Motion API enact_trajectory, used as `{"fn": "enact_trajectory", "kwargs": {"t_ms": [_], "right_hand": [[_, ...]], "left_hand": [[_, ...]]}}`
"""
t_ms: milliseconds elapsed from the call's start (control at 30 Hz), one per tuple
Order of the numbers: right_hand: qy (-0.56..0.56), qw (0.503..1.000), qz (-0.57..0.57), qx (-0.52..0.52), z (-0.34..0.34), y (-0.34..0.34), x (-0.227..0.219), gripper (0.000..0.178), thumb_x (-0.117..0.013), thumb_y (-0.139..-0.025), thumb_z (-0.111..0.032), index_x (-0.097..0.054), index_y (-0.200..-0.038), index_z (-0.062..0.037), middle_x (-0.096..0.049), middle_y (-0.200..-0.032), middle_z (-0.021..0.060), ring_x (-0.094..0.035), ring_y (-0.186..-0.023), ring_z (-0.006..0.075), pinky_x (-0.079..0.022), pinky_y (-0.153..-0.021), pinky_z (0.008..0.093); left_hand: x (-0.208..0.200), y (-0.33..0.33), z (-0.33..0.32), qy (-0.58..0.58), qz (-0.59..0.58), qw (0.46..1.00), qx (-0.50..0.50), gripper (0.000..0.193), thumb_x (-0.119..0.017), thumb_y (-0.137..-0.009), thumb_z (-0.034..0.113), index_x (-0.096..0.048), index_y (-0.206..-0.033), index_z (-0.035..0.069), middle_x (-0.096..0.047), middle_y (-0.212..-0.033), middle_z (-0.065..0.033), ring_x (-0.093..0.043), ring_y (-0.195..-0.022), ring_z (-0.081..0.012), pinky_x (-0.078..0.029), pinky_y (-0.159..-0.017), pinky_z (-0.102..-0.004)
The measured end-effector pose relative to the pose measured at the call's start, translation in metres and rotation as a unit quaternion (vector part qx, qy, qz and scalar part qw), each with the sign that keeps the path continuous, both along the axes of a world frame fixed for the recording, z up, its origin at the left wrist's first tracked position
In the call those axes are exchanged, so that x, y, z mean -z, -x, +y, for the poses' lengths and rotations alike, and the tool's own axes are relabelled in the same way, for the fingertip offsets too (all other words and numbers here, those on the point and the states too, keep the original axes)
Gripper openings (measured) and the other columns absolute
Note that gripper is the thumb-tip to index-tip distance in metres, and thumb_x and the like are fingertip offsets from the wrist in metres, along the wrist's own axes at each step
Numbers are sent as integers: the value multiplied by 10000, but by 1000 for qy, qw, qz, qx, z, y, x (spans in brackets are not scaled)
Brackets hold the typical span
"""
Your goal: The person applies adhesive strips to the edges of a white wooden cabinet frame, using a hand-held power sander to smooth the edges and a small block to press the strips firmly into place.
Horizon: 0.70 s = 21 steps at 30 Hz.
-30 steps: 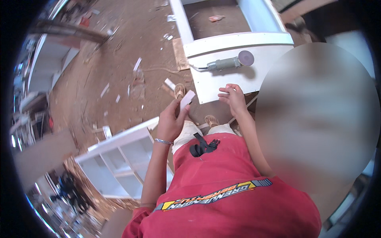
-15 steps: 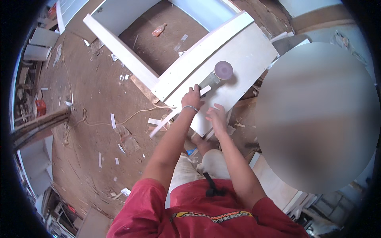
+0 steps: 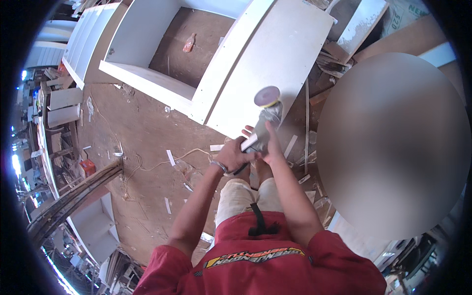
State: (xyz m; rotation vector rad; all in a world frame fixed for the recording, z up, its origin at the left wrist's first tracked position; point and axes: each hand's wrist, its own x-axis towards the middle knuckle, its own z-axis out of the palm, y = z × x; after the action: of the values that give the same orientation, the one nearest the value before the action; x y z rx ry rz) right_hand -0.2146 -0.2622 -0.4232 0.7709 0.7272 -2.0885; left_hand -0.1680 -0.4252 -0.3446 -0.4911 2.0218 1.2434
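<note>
Silver bracelet [image 3: 219,165] marks the left hand [image 3: 232,154], its fingers curled around a white strip [image 3: 249,143]. Right of it, the angle grinder [image 3: 270,117], likely rigid and heavy, requires holding by its body; the right hand [image 3: 270,148] wraps it there.

I count 2 hands, i.e. 1 L hand [image 3: 231,155] & 1 R hand [image 3: 271,146]. Also 1 angle grinder [image 3: 270,118] w/ 1 disc [image 3: 267,96], 1 wht strip [image 3: 250,142], 1 bracelet [image 3: 219,166], 1 blk strap [image 3: 258,223], 1 red shirt [image 3: 275,273], 1 pr. of shorts [image 3: 230,199]. Then 1 lg wht cabinet frame [image 3: 147,82], 1 wide wht panel [image 3: 278,54], 1 red-orange packet [image 3: 189,43], 1 red container [image 3: 87,168], 1 wooden pole [image 3: 73,202], 1 open wht box [image 3: 96,227]. Loose floor scraps [image 3: 170,157]: min. 4 on my feed, exact no. unclear.
</note>
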Motion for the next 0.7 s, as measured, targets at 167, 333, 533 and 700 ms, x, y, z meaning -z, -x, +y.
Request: {"fn": "enact_trajectory", "kwargs": {"t_ms": [167, 333, 533, 700], "right_hand": [[-35, 984, -109, 139, 42, -32, -16, 504, -671, -921, -438, -573, -1192, -25, -655, -964, 158, -696, -932, 312, -589, -928, 461], [-27, 988, -60, 141, 81, -33, -24, 467, -655, -933, -457, -575, -1153, -52, -668, -942, 139, -681, -783, 269, -595, -733, 417], [5, 986, -13, 168, 91, -33, -45, 501, -663, -933, -430, -546, -1220, -35, -680, -923, 132, -684, -762, 238, -594, -689, 385], [-68, 974, -13, 214, 91, -28, -53, 369, -659, -944, -334, -571, -1185, -69, -674, -936, 111, -686, -753, 222, -581, -658, 371]], "left_hand": [[-34, -28, 26, -15, -12, 983, 180, 770, -842, -764, 426, -579, -1365, 23, -710, -1189, -213, -702, -1084, -331, -535, -952, -438], [-40, -65, 57, -13, 112, 993, 35, 696, -792, -853, 237, -504, -1475, 120, -731, -1183, -175, -718, -1074, -303, -554, -918, -402], [-61, -69, 83, 61, 168, 984, 15, 766, -785, -872, 224, -430, -1543, 124, -756, -1070, -197, -755, -943, -305, -580, -844, -394], [-78, -72, 111, 139, 160, 977, 10, 766, -801, -858, 238, -445, -1527, 125, -769, -1025, -147, -759, -858, -305, -593, -736, -400]]}}
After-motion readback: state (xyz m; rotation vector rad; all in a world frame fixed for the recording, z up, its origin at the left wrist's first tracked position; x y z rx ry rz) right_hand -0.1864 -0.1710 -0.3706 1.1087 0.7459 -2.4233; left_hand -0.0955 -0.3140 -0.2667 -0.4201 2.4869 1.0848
